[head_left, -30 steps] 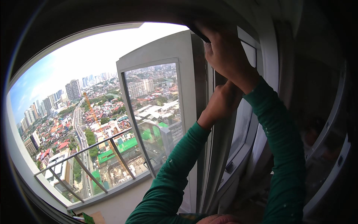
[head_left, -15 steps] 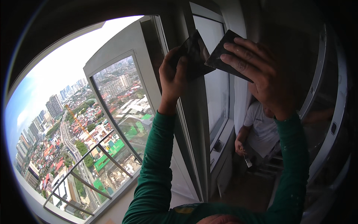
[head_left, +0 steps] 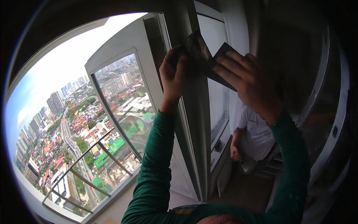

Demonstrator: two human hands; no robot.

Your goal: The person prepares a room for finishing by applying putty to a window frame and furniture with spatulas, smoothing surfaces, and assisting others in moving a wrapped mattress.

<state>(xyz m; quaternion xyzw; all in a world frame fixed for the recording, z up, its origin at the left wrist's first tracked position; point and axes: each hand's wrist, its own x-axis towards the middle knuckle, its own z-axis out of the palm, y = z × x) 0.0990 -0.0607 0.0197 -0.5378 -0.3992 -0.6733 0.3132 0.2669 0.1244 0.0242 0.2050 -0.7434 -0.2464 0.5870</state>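
Sleeves of green cloth (head_left: 151,160) rise from the lower edge to two raised hands. The left hand (head_left: 173,76) grips a dark square plate (head_left: 196,50) at its left side, thumb toward the camera; the plate juts up and right past the fingertips. The right hand (head_left: 257,84) grasps a second dark plate (head_left: 215,76), its fingers laid across the near face and its thumb hidden. This plate's left corner meets or overlaps the first one's right edge; which, I cannot tell. Behind them stands a dark upright frame (head_left: 199,130). Below the right hand, a person in a white shirt (head_left: 257,132) holds a small pale-tipped tool (head_left: 244,167). Outside are a glazed door (head_left: 121,46), a railing (head_left: 82,172) and, farthest, a city (head_left: 56,140).
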